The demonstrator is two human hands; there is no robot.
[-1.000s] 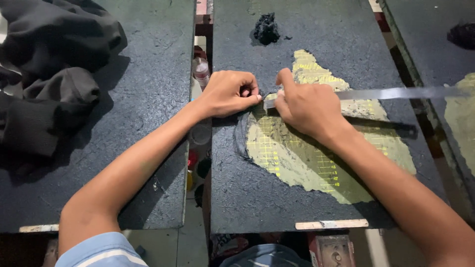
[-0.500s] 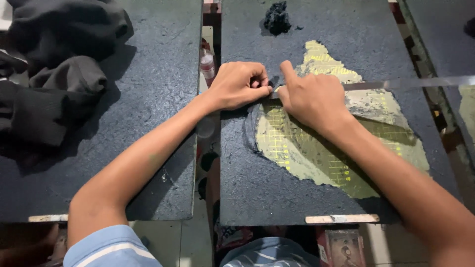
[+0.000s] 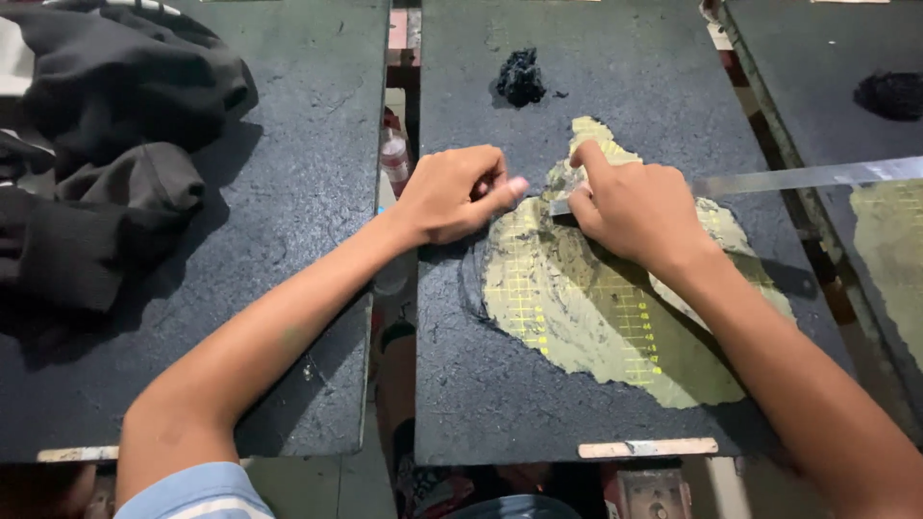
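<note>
On the middle dark board (image 3: 500, 384) a yellow-green patch with a printed grid (image 3: 586, 317) lies bared where the black coating is gone. My right hand (image 3: 635, 207) is shut on a long flat metal blade (image 3: 817, 176), its near end pressed to the board at the patch's upper edge. Beside that blade end rests my left hand (image 3: 457, 192), curled into a loose fist with the thumb reaching towards the tip; it holds nothing that shows. A small clump of black scrapings (image 3: 521, 77) sits farther up the board.
A heap of black cloth (image 3: 96, 154) covers the far part of the left board (image 3: 288, 240). A small bottle (image 3: 392, 154) stands in the gap between the boards. The right board (image 3: 817, 77) has another black clump (image 3: 889, 94) and a bared yellow patch (image 3: 889, 250).
Both hands stay together at the blade's near end, shifted slightly along the patch's upper edge. The left thumb now sticks out towards the blade tip.
</note>
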